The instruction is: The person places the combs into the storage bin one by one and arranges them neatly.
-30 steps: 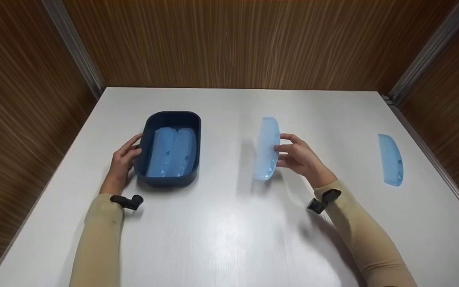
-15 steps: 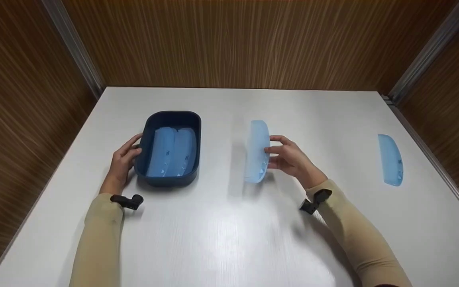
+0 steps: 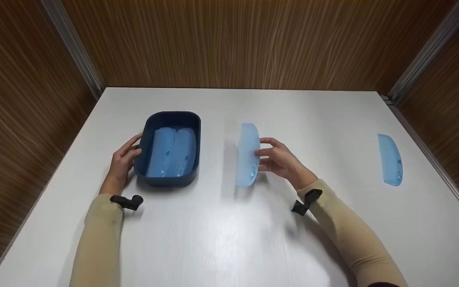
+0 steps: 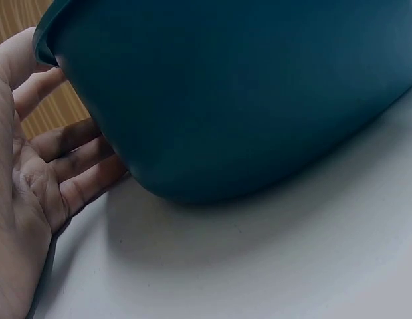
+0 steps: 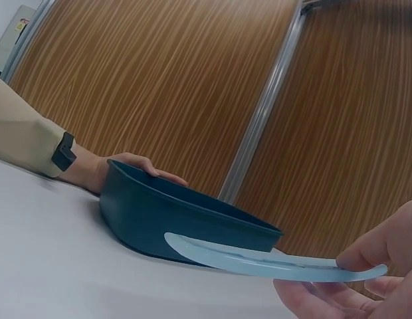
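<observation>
In the head view, my right hand (image 3: 279,161) pinches a light-blue, half-moon-shaped plastic piece (image 3: 247,155) by its curved edge. The right wrist view shows this thin, bowed piece (image 5: 242,259) edge-on, thumb on top and fingers beneath. To its left stands a dark blue, rounded rectangular box (image 3: 169,182). Two similar half-moon pieces lie side by side inside it, a left one (image 3: 161,153) and a right one (image 3: 185,153). My left hand (image 3: 122,163) touches the box's left side. In the left wrist view, its extended fingers (image 4: 76,159) rest against the outer wall.
Another light-blue half-moon piece (image 3: 391,160) lies far to the right on the white table (image 3: 221,239). Wood-grain panels (image 3: 229,44) enclose the back and both sides, with metal strips at the corners. Each wrist carries a small black camera.
My right hand has carried the half-moon piece leftward, closer to the box, and slightly toward me. My left hand, the box and the other pieces have stayed in place.
</observation>
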`<action>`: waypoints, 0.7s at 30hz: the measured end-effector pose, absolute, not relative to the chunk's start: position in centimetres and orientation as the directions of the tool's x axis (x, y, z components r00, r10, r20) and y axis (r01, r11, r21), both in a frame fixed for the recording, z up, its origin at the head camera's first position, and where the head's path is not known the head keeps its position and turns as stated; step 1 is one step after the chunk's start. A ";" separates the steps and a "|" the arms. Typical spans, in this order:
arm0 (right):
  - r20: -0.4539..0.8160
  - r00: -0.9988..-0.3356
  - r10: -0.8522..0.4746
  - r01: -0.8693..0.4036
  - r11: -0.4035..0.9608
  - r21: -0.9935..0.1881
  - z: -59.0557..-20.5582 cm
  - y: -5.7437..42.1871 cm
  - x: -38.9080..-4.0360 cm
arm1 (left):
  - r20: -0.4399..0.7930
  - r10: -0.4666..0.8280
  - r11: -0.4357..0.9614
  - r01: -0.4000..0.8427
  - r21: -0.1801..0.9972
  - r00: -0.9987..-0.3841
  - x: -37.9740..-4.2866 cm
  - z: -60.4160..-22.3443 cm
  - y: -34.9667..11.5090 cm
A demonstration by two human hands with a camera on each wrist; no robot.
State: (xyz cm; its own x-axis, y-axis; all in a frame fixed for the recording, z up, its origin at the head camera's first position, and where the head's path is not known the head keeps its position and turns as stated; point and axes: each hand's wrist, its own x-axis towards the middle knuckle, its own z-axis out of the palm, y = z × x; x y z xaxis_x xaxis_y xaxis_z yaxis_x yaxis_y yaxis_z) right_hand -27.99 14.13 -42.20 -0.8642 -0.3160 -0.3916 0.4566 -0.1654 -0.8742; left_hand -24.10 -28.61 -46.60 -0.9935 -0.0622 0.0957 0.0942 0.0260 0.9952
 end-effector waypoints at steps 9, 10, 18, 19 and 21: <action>-0.398 -0.863 -0.312 0.457 -0.145 -0.877 -42.4 12.3 -27.9 | 0.085 -0.062 0.033 0.084 0.996 -0.994 -24.1 -46.5 -28.6; -0.395 -0.862 -0.317 0.456 -0.149 -0.877 -42.3 12.1 -27.9 | 0.088 -0.062 0.034 0.086 0.996 -0.994 -24.1 -46.5 -28.6; -0.380 -0.853 -0.357 0.459 -0.168 -0.873 -42.2 11.0 -27.7 | 0.105 -0.062 0.037 0.103 0.994 -0.993 -24.0 -46.5 -28.5; -0.380 -0.853 -0.358 0.459 -0.170 -0.872 -42.2 10.8 -27.8 | 0.107 -0.062 0.037 0.105 0.994 -0.992 -24.0 -46.5 -28.4; -0.378 -0.854 -0.358 0.458 -0.169 -0.873 -42.2 10.5 -27.9 | 0.114 -0.060 0.032 0.112 0.993 -0.992 -24.0 -46.5 -28.4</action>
